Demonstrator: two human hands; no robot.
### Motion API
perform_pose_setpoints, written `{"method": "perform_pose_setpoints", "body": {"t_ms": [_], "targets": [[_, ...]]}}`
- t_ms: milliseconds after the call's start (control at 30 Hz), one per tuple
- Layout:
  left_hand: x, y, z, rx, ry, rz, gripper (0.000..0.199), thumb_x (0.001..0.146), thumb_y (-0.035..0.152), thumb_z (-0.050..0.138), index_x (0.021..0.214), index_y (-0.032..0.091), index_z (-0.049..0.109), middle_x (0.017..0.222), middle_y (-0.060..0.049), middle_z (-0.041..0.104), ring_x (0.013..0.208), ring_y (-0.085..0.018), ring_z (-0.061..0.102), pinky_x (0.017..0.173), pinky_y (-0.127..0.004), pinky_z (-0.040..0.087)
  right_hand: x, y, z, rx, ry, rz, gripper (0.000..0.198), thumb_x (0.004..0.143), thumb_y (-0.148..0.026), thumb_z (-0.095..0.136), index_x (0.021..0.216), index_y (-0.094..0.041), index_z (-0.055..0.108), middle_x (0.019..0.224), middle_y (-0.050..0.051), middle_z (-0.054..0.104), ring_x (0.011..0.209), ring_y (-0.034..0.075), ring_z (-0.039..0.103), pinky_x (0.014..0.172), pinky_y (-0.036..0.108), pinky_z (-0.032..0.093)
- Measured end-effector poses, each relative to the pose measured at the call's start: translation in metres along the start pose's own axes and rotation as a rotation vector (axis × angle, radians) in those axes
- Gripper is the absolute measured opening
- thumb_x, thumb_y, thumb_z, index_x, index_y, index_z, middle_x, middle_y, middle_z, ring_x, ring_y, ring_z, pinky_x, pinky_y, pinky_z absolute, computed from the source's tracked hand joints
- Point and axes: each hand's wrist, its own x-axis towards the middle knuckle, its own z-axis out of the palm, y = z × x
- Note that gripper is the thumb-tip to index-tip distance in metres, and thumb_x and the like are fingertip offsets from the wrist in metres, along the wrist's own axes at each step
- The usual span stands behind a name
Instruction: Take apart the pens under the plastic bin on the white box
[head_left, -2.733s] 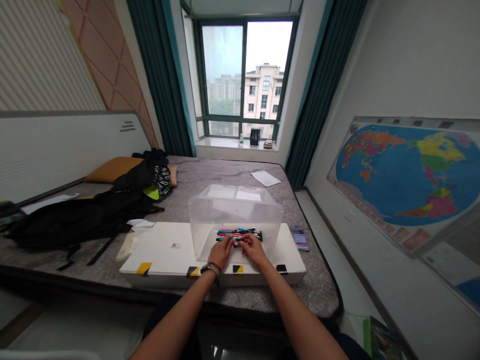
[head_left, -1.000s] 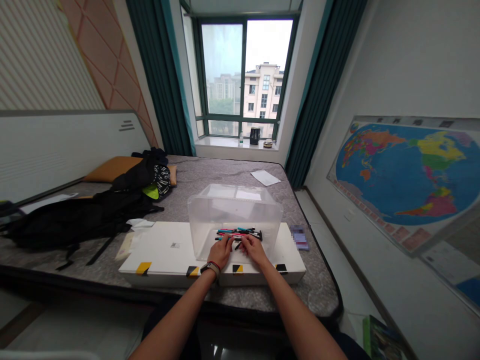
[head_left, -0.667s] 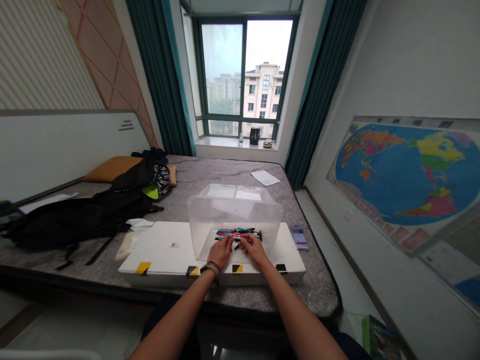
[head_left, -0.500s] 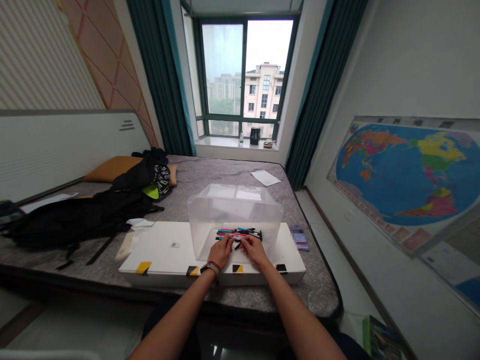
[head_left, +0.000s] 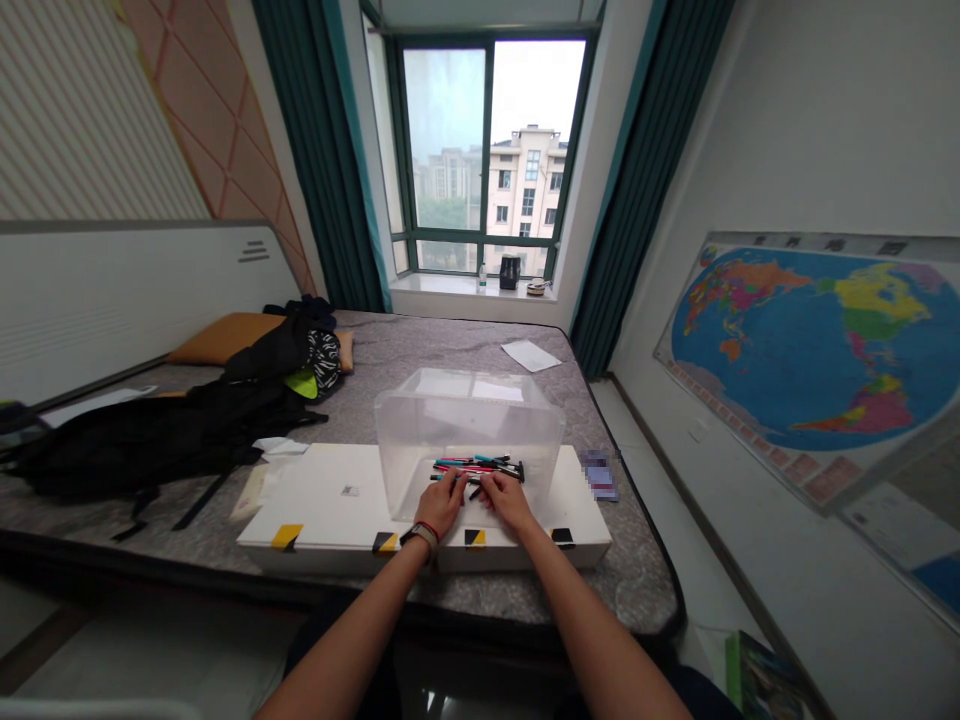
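Observation:
A clear plastic bin (head_left: 469, 425) lies on its side on a white box, its opening facing me. Inside it is a loose pile of pens (head_left: 472, 464) in red, teal and black. My left hand (head_left: 441, 502), with a watch and red band at the wrist, is closed in a pinch at the front of the pile; a thin dark pen (head_left: 436, 477) sticks out to its left. Close beside it, my right hand (head_left: 506, 500) is closed too, with a short black piece (head_left: 475, 491) at its fingertips, too small to identify. The fingers partly hide what they hold.
The white box (head_left: 315, 500), with yellow and black tape marks, rests on a grey mattress (head_left: 641, 570). Black bags (head_left: 180, 430) lie to the left. A paper sheet (head_left: 531, 355) lies behind the bin, and a blurred purple item (head_left: 600, 476) lies to the right.
Almost nothing differs. My fingers have shifted very slightly; both hands stay in the same place at the pens.

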Motion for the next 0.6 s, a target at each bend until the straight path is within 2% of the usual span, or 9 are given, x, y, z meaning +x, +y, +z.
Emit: {"method": "perform_pose_setpoints", "body": {"t_ms": [100,200,333,500,600], "targets": [[-0.0001,0.0002,0.0002,0.013,0.007,-0.014,0.034,0.094,0.047,0.03,0.093,0.025,0.056,0.063,0.002,0.065,0.068,-0.017,0.064,0.063,-0.024,0.037,-0.0004,-0.0006,-0.0003,0.026,0.019,-0.016,0.028,0.076,-0.045,0.062,0.078,-0.017,0.058,0.06,-0.001,0.059,0.049,0.011,0.051,0.047,0.022,0.041],[-0.0001,0.0015,-0.0005,0.011,0.011,-0.04,0.034,0.094,0.046,0.03,0.093,0.025,0.056,0.063,0.002,0.065,0.068,-0.017,0.064,0.063,-0.024,0.037,-0.0008,-0.0028,-0.0009,0.083,0.028,-0.011,0.029,0.07,-0.041,0.069,0.082,-0.018,0.055,0.063,-0.003,0.057,0.05,0.011,0.051,0.046,0.021,0.041],[0.0,0.0006,-0.0003,-0.035,0.024,-0.032,0.034,0.093,0.048,0.031,0.095,0.024,0.055,0.063,0.002,0.064,0.067,-0.016,0.064,0.063,-0.024,0.039,-0.0007,-0.0049,-0.0015,0.106,0.042,0.007,0.029,0.069,-0.04,0.069,0.081,-0.018,0.055,0.06,-0.003,0.055,0.049,0.01,0.049,0.045,0.021,0.04],[0.0009,-0.0052,0.0039,-0.076,0.105,-0.005,0.036,0.084,0.056,0.046,0.093,0.022,0.056,0.063,0.002,0.063,0.061,-0.015,0.061,0.058,-0.024,0.04,0.0001,-0.0058,-0.002,0.153,0.077,0.018,0.031,0.067,-0.041,0.07,0.082,-0.017,0.058,0.064,-0.001,0.059,0.052,0.012,0.053,0.047,0.022,0.042],[0.0017,-0.0075,0.0057,-0.084,0.118,-0.009,0.036,0.083,0.056,0.047,0.091,0.022,0.057,0.063,0.002,0.063,0.061,-0.015,0.061,0.058,-0.023,0.04,0.0007,-0.0042,-0.0022,0.16,0.084,0.022,0.032,0.066,-0.041,0.071,0.083,-0.017,0.059,0.064,-0.001,0.059,0.053,0.012,0.054,0.047,0.023,0.042]]}}
